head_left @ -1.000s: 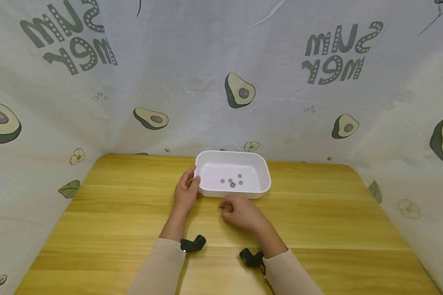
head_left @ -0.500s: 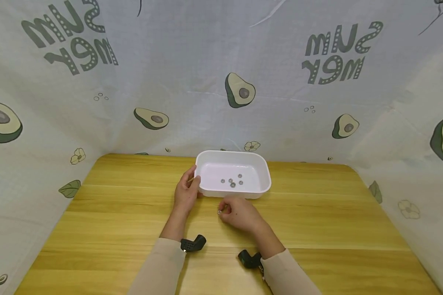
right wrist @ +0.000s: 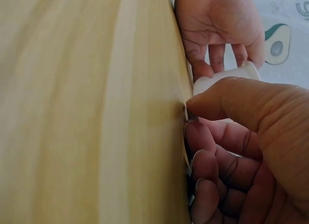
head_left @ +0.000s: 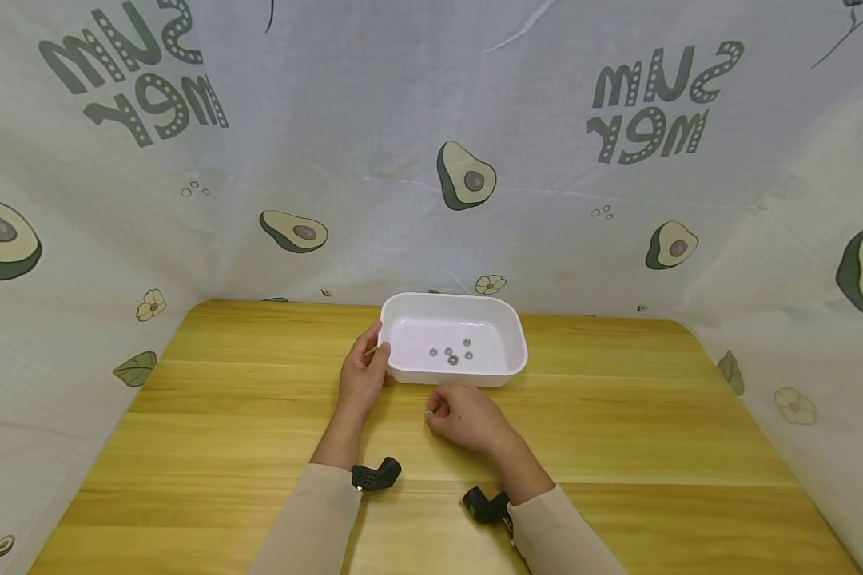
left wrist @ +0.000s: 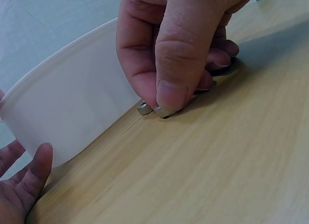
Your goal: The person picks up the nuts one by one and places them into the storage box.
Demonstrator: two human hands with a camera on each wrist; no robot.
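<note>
In the head view my left hand (head_left: pixel 362 385) grips the left end of a white plastic tray (head_left: pixel 446 378), its thumb against the near side. Several small silver nuts (head_left: pixel 453 360) lie on the tray's floor. Just in front of the tray, my right hand (head_left: pixel 467 417) is low over the table, thumb and index finger together. The left wrist view shows a metal nut (left wrist: pixel 162 111) pinched under the right thumb, with a second nut (left wrist: pixel 144 108) close beside it. Whether that second one is also held, I cannot tell. The right fingers partly hide the nut (right wrist: pixel 192 119) in the right wrist view.
The wooden table (head_left: pixel 654 415) extends to both sides of the hands. Behind the tray hangs a pale cloth (head_left: pixel 374 160) printed with avocados. A black wrist device is worn on each forearm, the left one (head_left: pixel 376 475) and the right one (head_left: pixel 486 505).
My right hand has shifted slightly toward the body, and less of the nut at its fingertips shows. The left hand, tray and nuts inside stay in place.
</note>
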